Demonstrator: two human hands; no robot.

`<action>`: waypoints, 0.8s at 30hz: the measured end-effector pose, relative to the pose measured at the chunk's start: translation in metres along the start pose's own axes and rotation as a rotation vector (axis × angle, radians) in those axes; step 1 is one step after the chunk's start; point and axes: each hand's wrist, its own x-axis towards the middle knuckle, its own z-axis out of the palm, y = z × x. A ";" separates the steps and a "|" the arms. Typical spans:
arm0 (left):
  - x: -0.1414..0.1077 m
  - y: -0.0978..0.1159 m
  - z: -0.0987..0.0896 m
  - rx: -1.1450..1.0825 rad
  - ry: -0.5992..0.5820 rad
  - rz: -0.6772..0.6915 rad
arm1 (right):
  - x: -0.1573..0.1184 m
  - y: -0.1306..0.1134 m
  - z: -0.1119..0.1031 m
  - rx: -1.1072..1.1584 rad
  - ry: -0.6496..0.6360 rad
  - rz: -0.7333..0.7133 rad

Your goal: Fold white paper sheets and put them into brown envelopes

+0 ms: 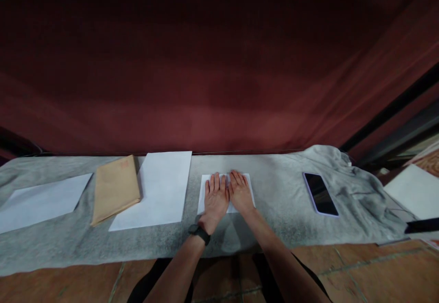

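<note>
Hands flat and open, your left (216, 198) and right (240, 194) are side by side on that small white sheet (201, 202) on the grey cloth (281, 193), probably keeping it pressed flat, with the brown envelope (116, 184) off left, phone (320, 194) off right.

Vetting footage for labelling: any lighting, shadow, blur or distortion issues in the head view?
Head view: dim overall, red backdrop near black at the top; soft shadow on the grey cloth between the forearms; small white sheet pale, little surface detail; red marks on the brown packet too soft to read; wide-angle stretch towards the side edges.
</note>
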 end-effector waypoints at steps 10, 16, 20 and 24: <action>0.004 0.002 0.003 0.006 -0.019 -0.048 | 0.020 0.002 0.001 0.043 0.030 -0.005; -0.002 0.003 0.003 0.007 -0.016 -0.064 | 0.021 0.001 0.003 0.082 0.080 -0.016; -0.007 0.004 0.007 0.002 0.018 -0.069 | 0.018 0.005 0.003 0.112 0.084 -0.055; -0.013 0.007 0.012 -0.012 0.063 -0.068 | 0.018 0.009 0.003 0.126 0.070 -0.075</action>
